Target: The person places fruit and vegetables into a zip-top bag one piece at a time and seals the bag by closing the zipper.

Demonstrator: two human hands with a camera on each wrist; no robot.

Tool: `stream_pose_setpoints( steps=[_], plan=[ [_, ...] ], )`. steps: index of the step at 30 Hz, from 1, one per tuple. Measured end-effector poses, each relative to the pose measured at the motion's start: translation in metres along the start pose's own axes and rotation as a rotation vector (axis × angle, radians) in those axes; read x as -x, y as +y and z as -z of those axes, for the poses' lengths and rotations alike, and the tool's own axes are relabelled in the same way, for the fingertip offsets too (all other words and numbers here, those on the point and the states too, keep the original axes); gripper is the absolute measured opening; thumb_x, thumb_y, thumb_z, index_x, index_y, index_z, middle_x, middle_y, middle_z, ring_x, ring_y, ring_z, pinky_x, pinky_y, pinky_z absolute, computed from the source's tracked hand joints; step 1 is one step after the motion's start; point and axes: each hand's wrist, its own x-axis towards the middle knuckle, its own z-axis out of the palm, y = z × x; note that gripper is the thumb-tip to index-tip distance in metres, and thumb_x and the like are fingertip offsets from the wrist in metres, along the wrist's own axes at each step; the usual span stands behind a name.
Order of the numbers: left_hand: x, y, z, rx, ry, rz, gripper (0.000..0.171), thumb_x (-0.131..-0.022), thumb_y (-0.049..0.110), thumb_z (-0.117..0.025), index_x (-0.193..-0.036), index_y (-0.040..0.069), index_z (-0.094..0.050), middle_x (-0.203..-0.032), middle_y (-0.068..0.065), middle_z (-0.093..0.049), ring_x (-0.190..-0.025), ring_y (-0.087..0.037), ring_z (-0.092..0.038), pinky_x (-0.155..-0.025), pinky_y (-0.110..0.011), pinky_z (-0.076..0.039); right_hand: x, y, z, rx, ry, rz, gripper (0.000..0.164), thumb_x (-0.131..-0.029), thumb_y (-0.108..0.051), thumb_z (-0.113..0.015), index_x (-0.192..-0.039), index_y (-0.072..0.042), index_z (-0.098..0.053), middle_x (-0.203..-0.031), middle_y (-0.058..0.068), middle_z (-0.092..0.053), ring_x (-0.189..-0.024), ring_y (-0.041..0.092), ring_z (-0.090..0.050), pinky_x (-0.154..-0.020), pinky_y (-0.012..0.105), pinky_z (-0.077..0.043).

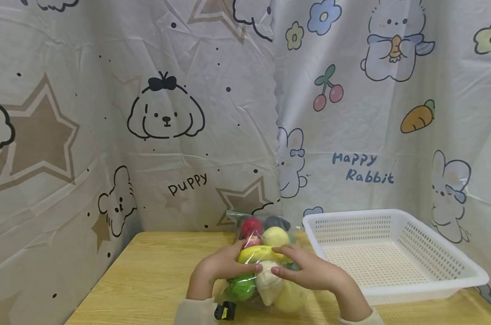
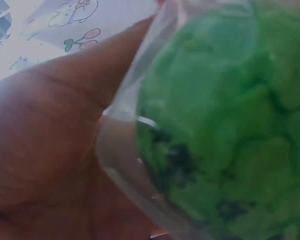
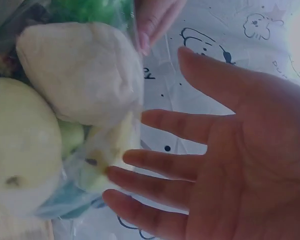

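Observation:
A clear plastic bag [image 1: 233, 216] lies on the table, filled with several toy-like fruits and vegetables. Through its film show a yellow banana [image 1: 255, 254], a pale bulb-shaped piece [image 1: 269, 282], a green leafy ball [image 1: 241, 288], pale yellow round pieces [image 1: 275, 239] and a red piece [image 1: 251, 227]. My left hand [image 1: 225, 264] rests on the bag's left side, its thumb beside the pale piece; up close, the green ball [image 2: 225, 130] fills its wrist view. From the right, my right hand [image 1: 312, 269] touches the bag with spread, nearly straight fingers [image 3: 165, 165].
A white perforated plastic basket [image 1: 416, 291] stands right of the bag on the wooden table [image 1: 156, 266]. Behind the table hangs a printed curtain [image 1: 168, 158] with cartoon animals. A small black object [image 1: 226, 311] is at the left sleeve cuff.

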Motion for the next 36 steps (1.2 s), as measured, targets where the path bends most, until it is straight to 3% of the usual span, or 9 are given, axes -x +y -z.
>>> stream_pose_setpoints(
  steps=[5,10,15,18,21,28,32,36],
  plan=[
    [0.001,-0.001,0.000,0.017,-0.013,0.036,0.084,-0.078,0.043,-0.071,-0.142,0.002,-0.033,-0.128,-0.023,-0.054,-0.111,-0.034,-0.052,-0.093,-0.058,-0.047,0.006,0.007,0.004,0.004,-0.062,-0.003,0.063,-0.090,-0.045,-0.054,-0.134,0.000,-0.045,-0.133,0.024,-0.052,-0.114,0.040,-0.051,-0.092,0.060,-0.048],
    [0.001,-0.006,0.002,0.033,-0.057,0.089,0.085,-0.079,0.041,-0.070,-0.144,0.007,-0.030,-0.131,-0.024,-0.051,-0.110,-0.034,-0.051,-0.088,-0.057,-0.051,0.008,0.012,0.005,0.035,-0.099,0.005,0.069,-0.087,-0.041,-0.061,-0.137,0.002,-0.041,-0.134,0.027,-0.050,-0.121,0.043,-0.045,-0.095,0.064,-0.043],
    [0.003,-0.012,0.005,0.028,-0.060,0.145,0.079,-0.080,0.044,-0.068,-0.145,0.016,-0.032,-0.129,-0.021,-0.050,-0.091,-0.030,-0.054,-0.060,-0.042,-0.053,0.009,0.014,0.000,0.015,-0.109,-0.010,0.079,-0.081,-0.039,-0.068,-0.141,-0.001,-0.035,-0.140,0.027,-0.044,-0.126,0.045,-0.039,-0.100,0.067,-0.036],
    [0.006,-0.015,0.006,0.065,-0.066,0.177,0.073,-0.080,0.045,-0.068,-0.141,0.018,-0.038,-0.118,-0.017,-0.054,-0.081,-0.026,-0.055,-0.052,-0.037,-0.051,0.010,0.014,-0.006,0.000,-0.101,-0.037,0.082,-0.079,-0.038,-0.070,-0.143,-0.002,-0.032,-0.143,0.026,-0.041,-0.128,0.044,-0.036,-0.103,0.066,-0.034],
    [0.010,-0.015,0.008,0.100,-0.088,0.183,0.072,-0.079,0.045,-0.069,-0.139,0.017,-0.040,-0.112,-0.015,-0.057,-0.082,-0.025,-0.056,-0.055,-0.040,-0.055,0.010,0.013,-0.011,0.005,-0.092,-0.059,0.083,-0.079,-0.033,-0.071,-0.144,-0.002,-0.030,-0.143,0.027,-0.041,-0.128,0.044,-0.037,-0.104,0.065,-0.034],
    [0.026,-0.012,0.020,0.130,-0.117,0.158,0.084,-0.074,0.027,-0.077,-0.143,0.007,-0.034,-0.133,-0.029,-0.050,-0.108,-0.042,-0.055,-0.077,-0.060,-0.056,0.004,0.008,-0.018,0.086,-0.094,-0.108,0.085,-0.077,-0.027,-0.073,-0.145,-0.004,-0.028,-0.134,0.028,-0.051,-0.118,0.042,-0.049,-0.098,0.060,-0.043],
    [0.027,-0.011,0.023,0.205,-0.116,0.188,0.084,-0.074,0.017,-0.078,-0.143,0.002,-0.033,-0.135,-0.033,-0.046,-0.114,-0.046,-0.051,-0.079,-0.060,-0.056,0.004,0.008,-0.016,0.106,-0.096,-0.138,0.088,-0.075,-0.028,-0.075,-0.146,-0.007,-0.028,-0.130,0.028,-0.055,-0.114,0.043,-0.051,-0.095,0.060,-0.046],
    [0.024,-0.013,0.023,0.230,-0.101,0.222,0.079,-0.076,0.014,-0.076,-0.142,0.002,-0.034,-0.131,-0.033,-0.050,-0.109,-0.041,-0.056,-0.078,-0.057,-0.057,0.005,0.008,-0.013,0.107,-0.104,-0.153,0.098,-0.068,-0.022,-0.080,-0.148,-0.012,-0.025,-0.126,0.030,-0.054,-0.110,0.040,-0.052,-0.090,0.059,-0.049]
  ],
)
